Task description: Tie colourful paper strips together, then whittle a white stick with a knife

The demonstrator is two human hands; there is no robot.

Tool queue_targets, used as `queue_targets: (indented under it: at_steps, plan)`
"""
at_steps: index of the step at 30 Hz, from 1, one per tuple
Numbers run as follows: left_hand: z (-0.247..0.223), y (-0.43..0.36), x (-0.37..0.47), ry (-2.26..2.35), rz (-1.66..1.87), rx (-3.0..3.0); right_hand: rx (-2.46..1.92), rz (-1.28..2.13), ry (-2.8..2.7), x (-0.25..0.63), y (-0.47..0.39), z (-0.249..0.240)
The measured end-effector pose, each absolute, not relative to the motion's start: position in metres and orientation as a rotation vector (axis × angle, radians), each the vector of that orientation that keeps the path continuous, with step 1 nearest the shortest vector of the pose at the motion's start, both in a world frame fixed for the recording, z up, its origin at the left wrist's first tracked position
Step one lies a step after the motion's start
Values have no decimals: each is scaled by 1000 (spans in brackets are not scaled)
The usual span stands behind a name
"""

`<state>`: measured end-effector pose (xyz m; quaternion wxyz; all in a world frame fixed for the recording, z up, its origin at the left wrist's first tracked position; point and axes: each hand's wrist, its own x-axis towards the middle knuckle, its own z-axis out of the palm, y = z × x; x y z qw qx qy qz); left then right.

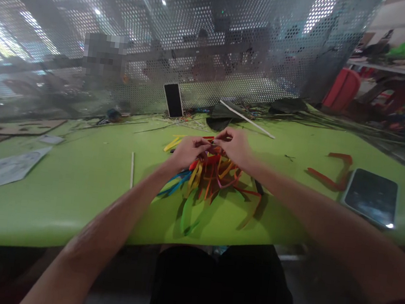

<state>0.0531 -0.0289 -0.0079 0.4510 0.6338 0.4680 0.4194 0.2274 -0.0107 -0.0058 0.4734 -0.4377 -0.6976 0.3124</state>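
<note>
Colourful strips [195, 174] splay loose; left hand [187, 151] and right hand [236, 146] have fingers pinched shut on their top end, probably steadying it.

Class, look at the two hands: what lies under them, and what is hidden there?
Coloured strips spread out from beneath the left hand and right hand over the table. Their fingers cover whatever meets between the fingertips.

Small lights glare overhead and daylight pours in at left, while the dim edges blur and the desk [83, 197] bends.
</note>
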Motion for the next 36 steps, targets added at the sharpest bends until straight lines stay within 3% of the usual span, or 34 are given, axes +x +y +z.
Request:
queue_targets:
  at_steps: [9, 17, 26, 31, 36]
  plan:
    - [-12, -26, 50, 1226, 1024, 1589, -1063, 861, -1702, 224, -7, -9]
    - [-17, -25, 47, 1244, 1110, 1870, -1160, 1350, -1466, 224, -5, -3]
    - [-17, -29, 48, 1340, 1168, 2127, -1166, 1545, -1415, 229, -7, 9]
    - [-19, -29, 47, 1334, 1198, 2209, -1150, 1523, -1505, 230, -4, 7]
    - [-21, -28, 47, 1365, 1192, 2311, -1163, 1136, -1888, 232, 2, 1]
